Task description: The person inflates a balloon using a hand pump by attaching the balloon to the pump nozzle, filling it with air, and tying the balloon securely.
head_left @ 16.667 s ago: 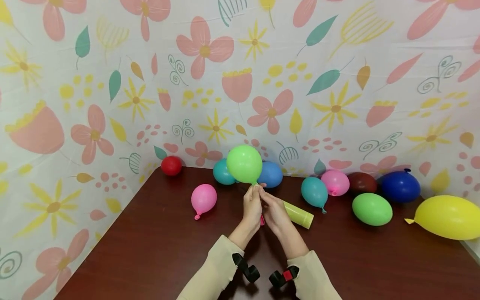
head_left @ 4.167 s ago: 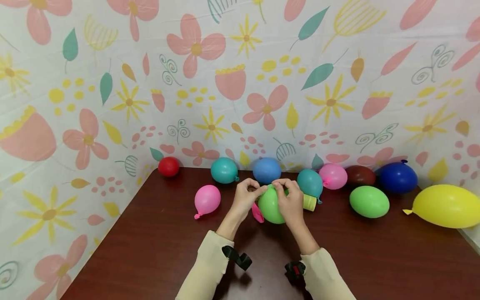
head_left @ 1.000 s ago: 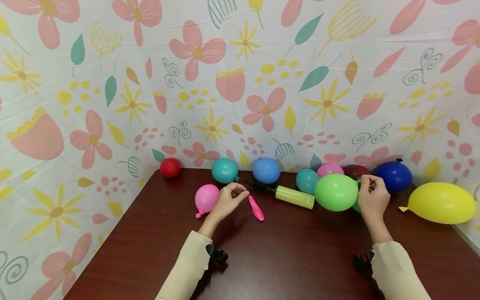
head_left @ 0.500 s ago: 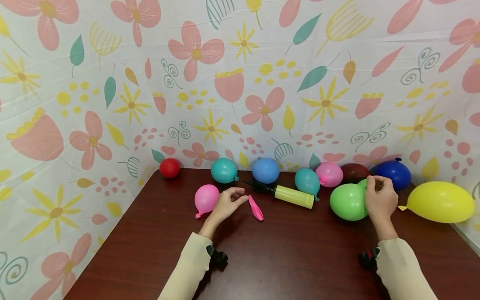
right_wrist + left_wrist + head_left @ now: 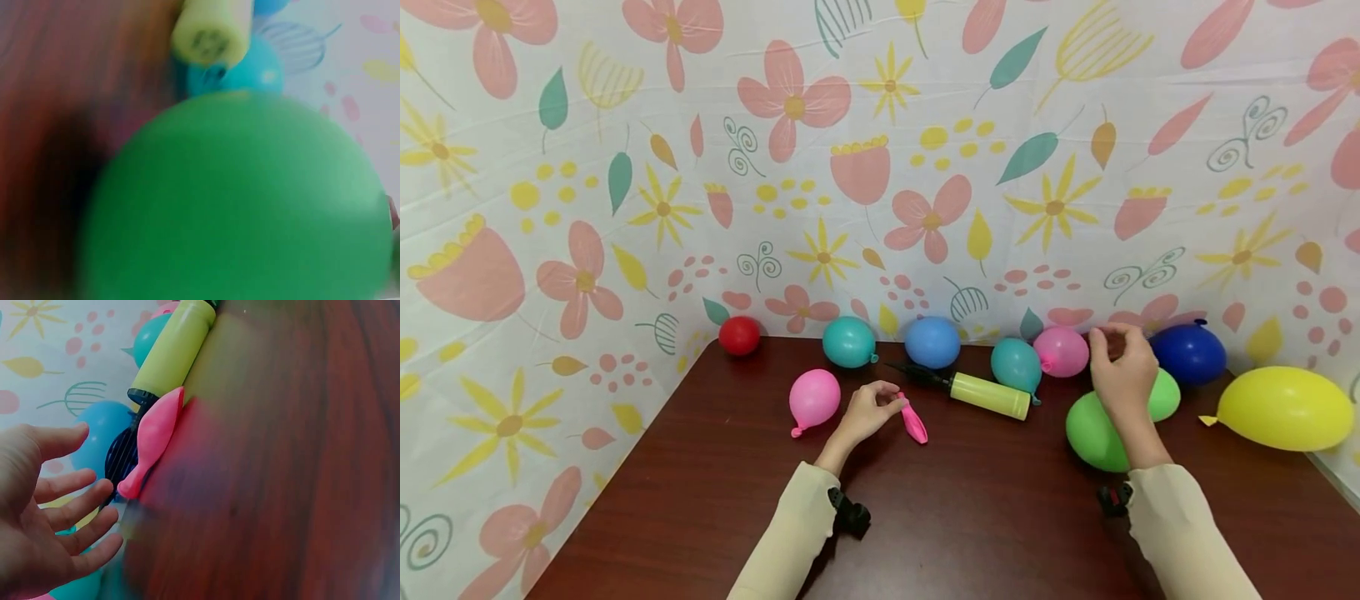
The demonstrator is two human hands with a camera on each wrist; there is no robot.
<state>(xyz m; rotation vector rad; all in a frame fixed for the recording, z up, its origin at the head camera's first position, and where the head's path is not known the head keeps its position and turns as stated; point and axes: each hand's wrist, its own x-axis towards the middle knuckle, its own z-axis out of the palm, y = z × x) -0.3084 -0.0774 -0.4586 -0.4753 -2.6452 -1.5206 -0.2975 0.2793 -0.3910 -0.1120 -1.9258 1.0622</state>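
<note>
My left hand [image 5: 870,412] is beside a limp pink balloon [image 5: 913,421] on the table. In the left wrist view its thumb and fingers are spread apart, fingertips close to the balloon's neck, and nothing is held. My right hand [image 5: 1123,371] hovers over an inflated green balloon [image 5: 1093,433], its fingers loosely bent with nothing visible in them. That green balloon rests against a second green balloon [image 5: 1165,394], partly covered by the forearm. In the right wrist view the green balloon [image 5: 244,200] fills most of the picture and hides nearly all of the hand.
A yellow-green hand pump [image 5: 990,395] lies mid-table, its black end leftward. Along the patterned back cloth sit red [image 5: 740,335], teal [image 5: 849,342], light blue [image 5: 932,342], another teal [image 5: 1017,364], pink [image 5: 1062,351] and dark blue [image 5: 1189,353] balloons. A yellow balloon [image 5: 1285,408] lies right, a pink one [image 5: 815,398] left.
The right hand has set the green balloon down at the right and let go, rising leftward off it. The left hand has shifted slightly right toward the limp pink balloon.
</note>
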